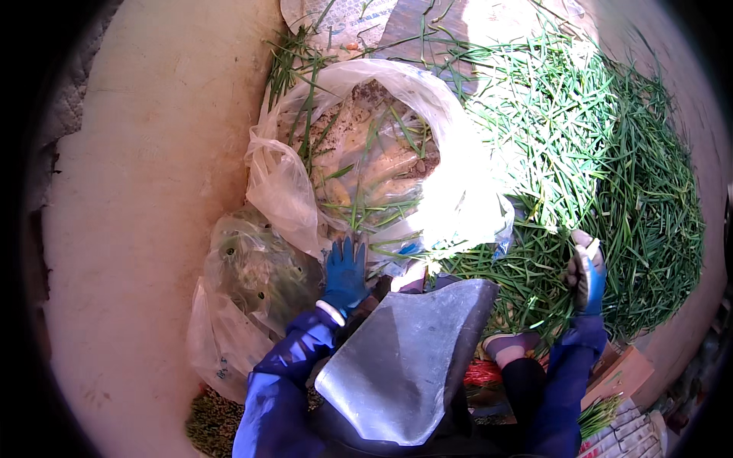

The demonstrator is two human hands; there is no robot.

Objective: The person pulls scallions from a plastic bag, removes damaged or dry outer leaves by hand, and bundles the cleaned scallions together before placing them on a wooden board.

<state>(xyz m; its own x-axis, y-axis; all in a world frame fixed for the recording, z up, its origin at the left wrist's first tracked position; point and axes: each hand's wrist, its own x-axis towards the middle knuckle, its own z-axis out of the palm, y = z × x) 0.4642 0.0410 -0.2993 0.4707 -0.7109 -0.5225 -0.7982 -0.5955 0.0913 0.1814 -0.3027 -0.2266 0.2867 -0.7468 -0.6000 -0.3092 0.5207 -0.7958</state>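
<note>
My left hand (346,275), in a blue coated work glove, reaches over the near rim of a large clear plastic bag (286,189). Its fingers are spread and hold nothing I can see. Soil and a few loose green blades (358,197) lie inside the wide mouth of the bag. On the right, my right hand (587,272), gloved too, is over a big heap of long green leaves (641,189), which look like garlic chives. Its fingers are partly curled, and a small pale piece (593,247) shows by them; whether it is gripped is unclear.
A stiff grey sheet (406,355) covers my lap. Left of it stands a second, filled plastic bag (257,269), beside a pale wall or floor (143,172). Red ties (481,373), a wooden piece (621,375) and a small green bunch (598,417) are low on the right. A printed sack (349,26) lies at the far end.
</note>
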